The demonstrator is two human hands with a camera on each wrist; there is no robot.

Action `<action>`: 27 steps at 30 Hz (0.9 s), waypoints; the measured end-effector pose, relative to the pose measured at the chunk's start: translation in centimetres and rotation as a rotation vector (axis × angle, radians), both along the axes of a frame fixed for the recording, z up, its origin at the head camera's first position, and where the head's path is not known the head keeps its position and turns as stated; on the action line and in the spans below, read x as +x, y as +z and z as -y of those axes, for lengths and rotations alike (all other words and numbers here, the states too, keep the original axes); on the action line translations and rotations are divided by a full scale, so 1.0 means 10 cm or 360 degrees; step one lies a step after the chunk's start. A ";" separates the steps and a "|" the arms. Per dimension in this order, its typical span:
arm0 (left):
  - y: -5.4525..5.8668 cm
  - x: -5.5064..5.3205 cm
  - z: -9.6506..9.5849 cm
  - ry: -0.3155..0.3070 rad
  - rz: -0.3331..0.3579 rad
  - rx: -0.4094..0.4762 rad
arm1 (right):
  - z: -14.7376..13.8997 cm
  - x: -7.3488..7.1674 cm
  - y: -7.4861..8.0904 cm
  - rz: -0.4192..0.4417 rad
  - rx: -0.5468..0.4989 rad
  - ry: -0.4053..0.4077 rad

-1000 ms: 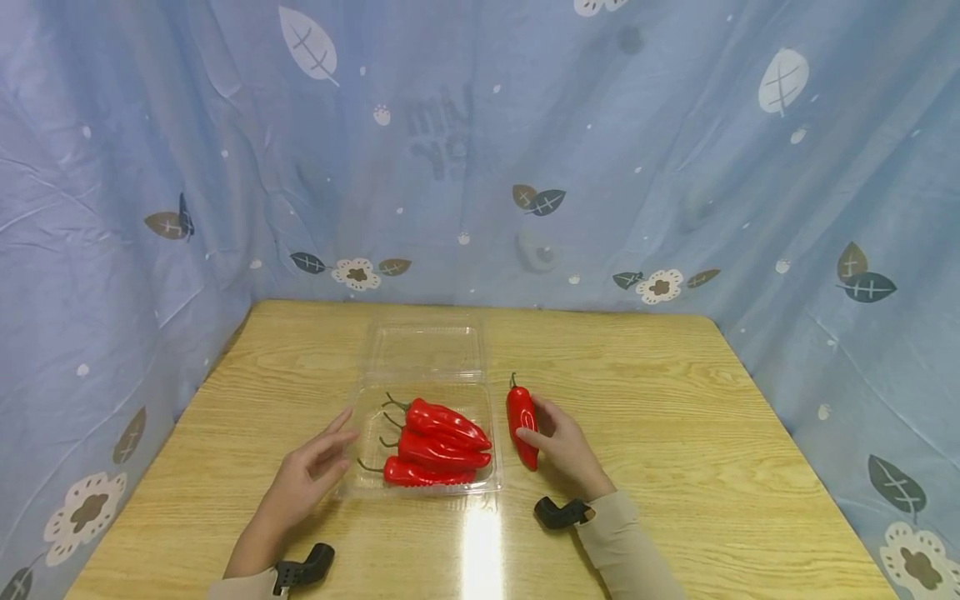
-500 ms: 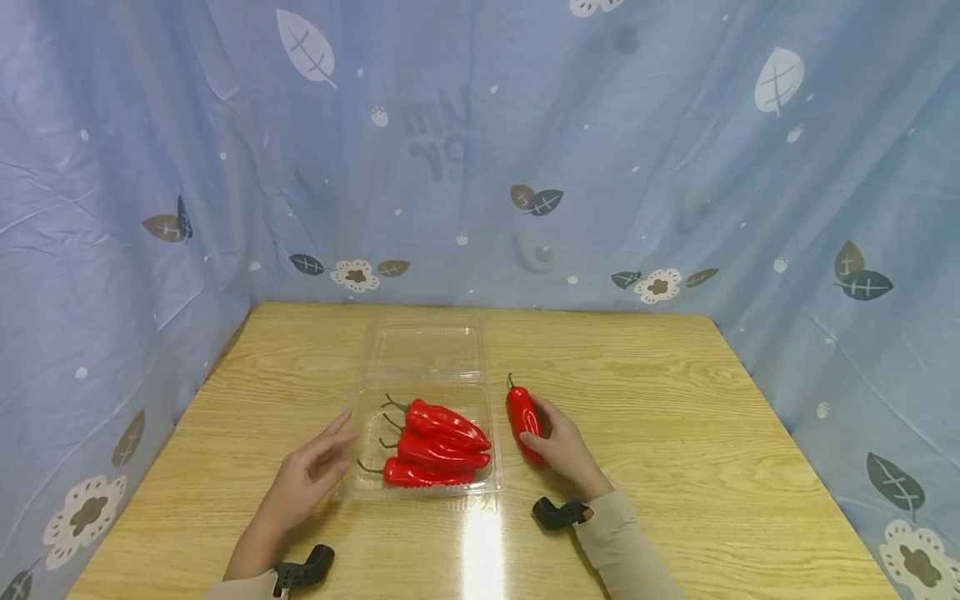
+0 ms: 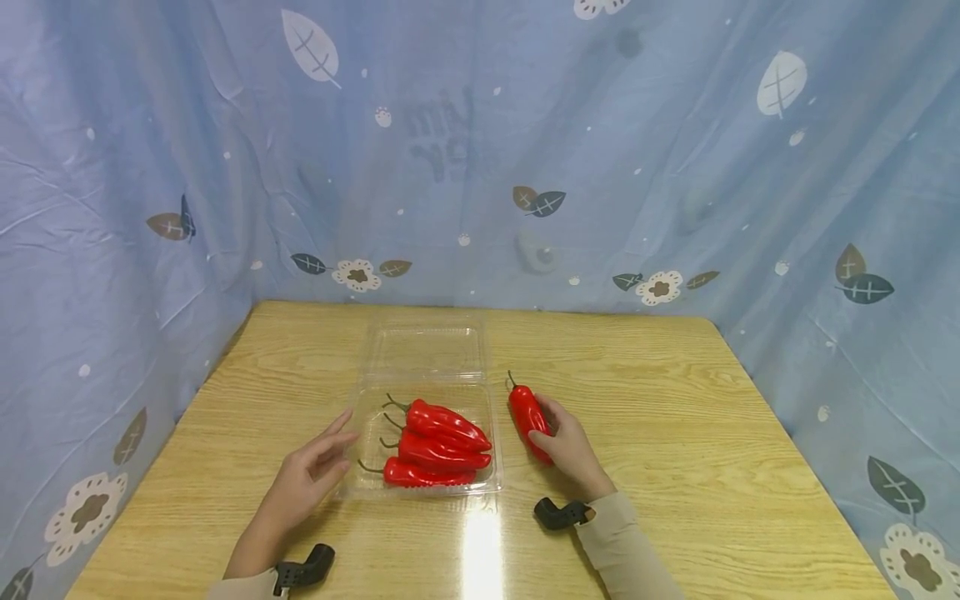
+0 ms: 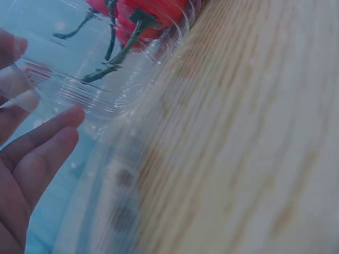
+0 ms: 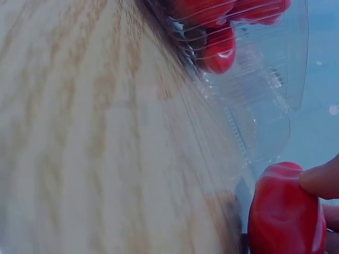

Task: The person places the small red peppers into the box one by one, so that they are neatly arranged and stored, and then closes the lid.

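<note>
In the head view my right hand (image 3: 572,454) grips a glossy red chili pepper (image 3: 525,408) to the right of a clear plastic clamshell box (image 3: 480,393). The pepper's green stem points away from me; in the right wrist view the thumb (image 5: 320,180) presses the side of this red pepper (image 5: 283,211). Several similar red peppers (image 3: 442,450) lie crosswise inside the box, stems to the left. At the box's left side my left hand (image 3: 303,479) stays with loosely bent fingers, holding nothing. Whether its fingertips touch the plastic rim I cannot tell.
The box's transparent lid (image 3: 426,350) lies folded back behind it on the wooden table (image 3: 637,392). A blue patterned curtain (image 3: 450,167) hangs around the table's back and sides. Each wrist wears a black camera mount (image 3: 558,512).
The pepper in my right hand has turned slightly, its lower end swinging right and deeper into the grip. My left hand and the box have stayed where they were.
</note>
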State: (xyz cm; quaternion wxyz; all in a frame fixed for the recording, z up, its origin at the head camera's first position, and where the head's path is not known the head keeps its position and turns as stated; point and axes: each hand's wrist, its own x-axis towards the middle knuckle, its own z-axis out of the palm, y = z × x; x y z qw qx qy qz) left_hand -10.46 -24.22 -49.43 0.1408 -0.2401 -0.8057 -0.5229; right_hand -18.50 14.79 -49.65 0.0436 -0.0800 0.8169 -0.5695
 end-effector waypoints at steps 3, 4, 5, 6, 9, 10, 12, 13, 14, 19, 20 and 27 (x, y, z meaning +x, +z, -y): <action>0.00 0.00 0.01 -0.0001 0.0009 -0.0001 | 0.00 0.00 0.01 0.0010 -0.0038 0.0009; 0.00 0.00 0.01 0.0000 0.0011 -0.0002 | 0.00 0.00 0.01 0.0014 -0.0045 0.0010; 0.00 0.00 0.01 0.0002 0.0012 -0.0004 | 0.00 0.00 0.02 0.0014 -0.0052 0.0014; -0.01 0.00 0.01 0.0002 0.0012 -0.0004 | 0.00 -0.01 0.02 0.0020 -0.0057 0.0011; -0.01 0.00 0.01 0.0001 0.0010 -0.0005 | 0.00 -0.01 0.04 -0.0006 -0.0056 0.0018; -0.01 0.00 0.01 0.0001 0.0009 -0.0004 | 0.00 -0.01 0.04 -0.0007 -0.0069 0.0018; -0.02 0.00 0.01 0.0000 0.0008 -0.0001 | 0.00 -0.02 0.06 -0.0011 -0.0094 0.0032; -0.02 0.00 0.01 0.0001 0.0005 -0.0002 | 0.00 -0.02 0.06 -0.0009 -0.0109 0.0043; -0.02 0.00 0.02 0.0000 0.0005 -0.0003 | 0.00 -0.01 0.07 0.0003 -0.0124 0.0053; -0.03 0.00 0.03 -0.0004 0.0005 -0.0017 | 0.01 -0.01 0.14 0.0046 -0.0175 0.0120; -0.03 0.00 0.03 -0.0006 0.0011 -0.0018 | 0.01 -0.01 0.15 0.0043 -0.0181 0.0141; -0.02 -0.01 0.02 0.0001 -0.0004 -0.0028 | 0.00 -0.05 0.25 -0.0014 -0.0181 0.0255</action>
